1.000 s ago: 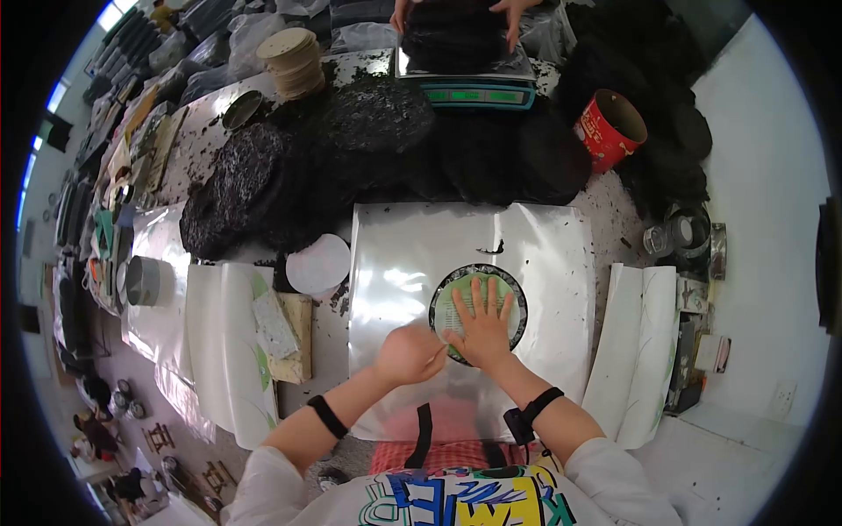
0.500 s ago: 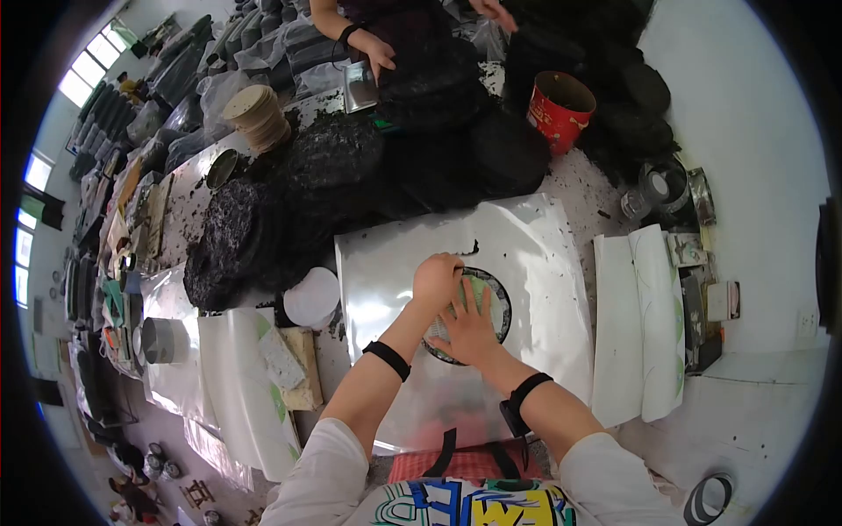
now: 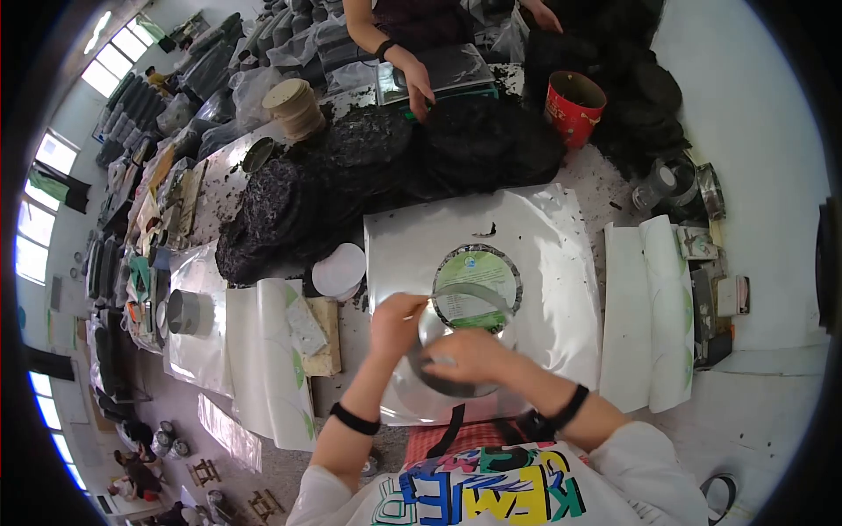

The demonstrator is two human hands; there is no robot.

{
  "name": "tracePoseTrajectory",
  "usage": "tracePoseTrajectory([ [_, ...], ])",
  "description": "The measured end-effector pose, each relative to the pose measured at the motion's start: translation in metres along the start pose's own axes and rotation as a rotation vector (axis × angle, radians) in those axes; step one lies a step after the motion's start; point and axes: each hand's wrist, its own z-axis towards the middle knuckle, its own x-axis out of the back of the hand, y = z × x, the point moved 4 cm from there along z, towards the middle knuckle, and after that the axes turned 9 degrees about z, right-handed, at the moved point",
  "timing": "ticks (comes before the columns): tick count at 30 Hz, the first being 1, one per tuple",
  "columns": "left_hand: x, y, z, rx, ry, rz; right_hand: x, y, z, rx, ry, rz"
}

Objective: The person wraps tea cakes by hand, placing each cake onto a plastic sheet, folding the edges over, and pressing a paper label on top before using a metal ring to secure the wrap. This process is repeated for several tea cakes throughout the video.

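A blurred metal ring (image 3: 443,384) is tilted over the near part of a shiny silver sheet (image 3: 557,263). My left hand (image 3: 397,329) is closed on its left side. My right hand (image 3: 474,358), fingers curled, grips the ring nearer my body. Just beyond, partly seen through the ring, a flat black disc (image 3: 518,285) lies on the sheet with a round green printed label (image 3: 482,272) on top. A small dark scrap (image 3: 485,231) sits above the disc.
Stacked black cakes (image 3: 351,153) stand beyond the sheet, with a red bucket (image 3: 574,110) at right. A co-worker's hand (image 3: 419,88) is beside a flat scale (image 3: 452,68). White paper discs (image 3: 338,270) and a metal ring (image 3: 183,311) are at left; rolled white sheets (image 3: 662,307) at right.
My hands have moved off the label toward my body, now with the metal ring between them. The label shows in full. Across the table, the scale is uncovered and the co-worker's hand has shifted.
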Motion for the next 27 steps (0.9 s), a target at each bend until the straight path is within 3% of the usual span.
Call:
tracePoseTrajectory([
  [1,0.012,-0.027,-0.014,0.238,-0.027,-0.125,0.007,0.005,-0.006,-0.002,-0.012,-0.01],
  [3,0.02,-0.082,-0.054,0.515,-0.024,-0.23,0.058,0.039,-0.045,-0.152,0.881,0.175],
  [5,0.005,-0.093,-0.082,0.544,-0.09,-0.209,0.061,0.183,-0.069,-0.468,1.174,0.336],
  [6,-0.004,-0.096,-0.094,0.57,-0.165,-0.19,0.058,0.183,-0.067,-0.457,1.17,0.336],
  [8,-0.018,-0.061,-0.093,0.417,-0.224,-0.144,0.031,0.192,-0.054,-0.672,0.789,0.826],
  [9,-0.026,-0.047,-0.087,0.34,-0.231,-0.16,0.036,0.183,-0.047,-0.669,0.791,0.819],
  [12,-0.045,-0.028,-0.076,0.216,-0.327,-0.198,0.058,0.1,-0.031,-0.14,0.81,-0.422],
  [13,-0.054,-0.03,-0.071,0.253,-0.409,-0.232,0.053,0.113,-0.036,-0.146,0.808,-0.418],
  [14,-0.061,-0.033,-0.062,0.281,-0.49,-0.268,0.041,0.129,-0.042,-0.002,0.607,-0.666],
  [15,-0.06,-0.036,-0.048,0.408,-0.442,-0.4,0.032,0.141,-0.05,0.141,0.393,-0.911],
  [16,-0.076,-0.062,-0.045,0.483,-0.332,-0.516,0.031,0.147,-0.064,0.133,0.393,-0.923],
  [18,-0.101,-0.1,-0.027,0.62,-0.204,-0.449,0.035,0.161,-0.087,-0.019,0.419,-0.48],
  [19,-0.13,-0.116,-0.019,0.623,-0.204,-0.459,0.046,0.161,-0.092,-0.13,0.665,-0.441],
  [20,-0.161,-0.131,-0.012,0.63,-0.144,-0.462,0.04,0.186,-0.086,-0.135,0.658,-0.444],
  [21,-0.178,-0.135,-0.005,0.639,-0.084,-0.462,0.032,0.241,-0.086,-0.295,0.88,-0.023],
  [22,-0.177,-0.114,0.012,0.767,-0.159,-0.641,0.017,0.276,-0.09,-0.455,1.079,0.418],
  [23,-0.174,-0.102,0.021,0.75,-0.2,-0.726,0.033,0.2,-0.061,-0.56,0.846,0.686],
  [24,-0.17,-0.095,0.032,0.727,-0.238,-0.811,0.02,0.207,-0.052,-0.488,0.695,0.9],
  [26,-0.132,-0.122,0.031,0.859,-0.162,-0.853,0.019,0.187,-0.044,-0.488,0.521,0.904],
  [27,-0.121,-0.162,0.015,0.785,-0.266,-0.858,0.002,0.2,-0.048,-0.472,0.363,0.92],
])
